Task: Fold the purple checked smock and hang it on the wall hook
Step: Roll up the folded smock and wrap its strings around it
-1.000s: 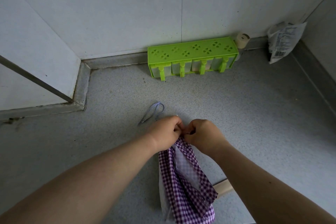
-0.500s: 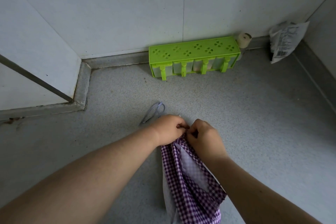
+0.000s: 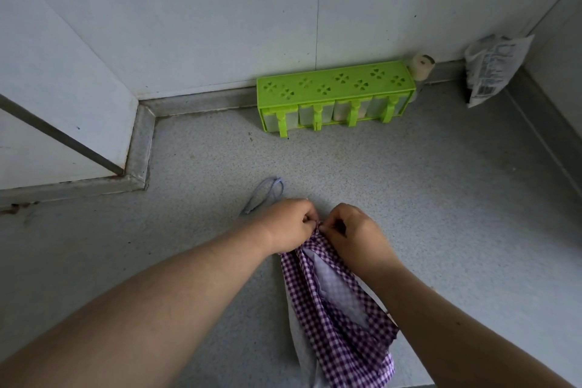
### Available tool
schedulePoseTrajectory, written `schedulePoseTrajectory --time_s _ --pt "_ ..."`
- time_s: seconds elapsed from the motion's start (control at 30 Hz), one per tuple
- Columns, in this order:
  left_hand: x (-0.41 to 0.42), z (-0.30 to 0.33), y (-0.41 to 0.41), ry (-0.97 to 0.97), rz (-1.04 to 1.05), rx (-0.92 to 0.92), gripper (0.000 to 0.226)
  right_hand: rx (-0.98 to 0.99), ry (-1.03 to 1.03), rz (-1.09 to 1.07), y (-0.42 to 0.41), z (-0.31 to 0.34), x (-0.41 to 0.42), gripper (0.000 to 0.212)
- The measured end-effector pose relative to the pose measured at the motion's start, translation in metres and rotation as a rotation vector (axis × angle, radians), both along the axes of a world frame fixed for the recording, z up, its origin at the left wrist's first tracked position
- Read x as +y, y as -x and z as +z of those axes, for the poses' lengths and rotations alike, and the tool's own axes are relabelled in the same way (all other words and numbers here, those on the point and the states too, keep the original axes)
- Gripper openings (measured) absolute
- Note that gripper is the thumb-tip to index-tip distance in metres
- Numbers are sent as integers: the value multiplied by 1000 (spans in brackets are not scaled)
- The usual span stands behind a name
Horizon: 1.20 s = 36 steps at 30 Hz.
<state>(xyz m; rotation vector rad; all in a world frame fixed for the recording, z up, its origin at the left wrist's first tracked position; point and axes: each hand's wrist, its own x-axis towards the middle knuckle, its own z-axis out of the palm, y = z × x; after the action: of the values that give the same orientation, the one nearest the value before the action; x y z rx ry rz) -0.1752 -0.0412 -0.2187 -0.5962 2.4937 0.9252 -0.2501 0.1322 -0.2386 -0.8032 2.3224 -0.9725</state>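
Observation:
The purple checked smock [image 3: 333,318] lies bunched lengthwise on the grey speckled counter, its pale lining showing in the middle fold. My left hand [image 3: 288,224] and my right hand [image 3: 352,235] meet at its far end, both pinching the gathered top edge with curled fingers. A thin pale purple loop [image 3: 267,194] of the smock lies on the counter just beyond my left hand. No wall hook is in view.
A bright green plastic rack [image 3: 333,88] with clear containers stands against the back wall. A small beige roll [image 3: 421,65] sits at its right end. A white printed bag [image 3: 491,68] leans in the right corner. A raised ledge [image 3: 138,148] borders the counter at left.
My hands stay at the smock's far end; the right hand has shifted its pinch slightly. The bunched cloth has drawn a little to the right.

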Motion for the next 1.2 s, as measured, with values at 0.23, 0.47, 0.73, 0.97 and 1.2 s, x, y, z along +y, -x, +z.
schedulePoseTrajectory --time_s 0.23,0.47,0.73,0.97,1.2 --pt "1 9 -5 15 33 8 10 -15 -38 37 2 6 4 16" --pt "-9 8 -12 -1 102 12 14 -8 -99 105 5 1 8 15" --pt "-12 5 -19 -62 158 44 16 -20 -186 98 12 9 0 5" --pt "-58 2 -46 28 639 -143 39 54 -251 168 16 45 -30 19" --pt "-39 5 -41 -527 897 -144 46 -40 -341 264 -18 35 -76 78"
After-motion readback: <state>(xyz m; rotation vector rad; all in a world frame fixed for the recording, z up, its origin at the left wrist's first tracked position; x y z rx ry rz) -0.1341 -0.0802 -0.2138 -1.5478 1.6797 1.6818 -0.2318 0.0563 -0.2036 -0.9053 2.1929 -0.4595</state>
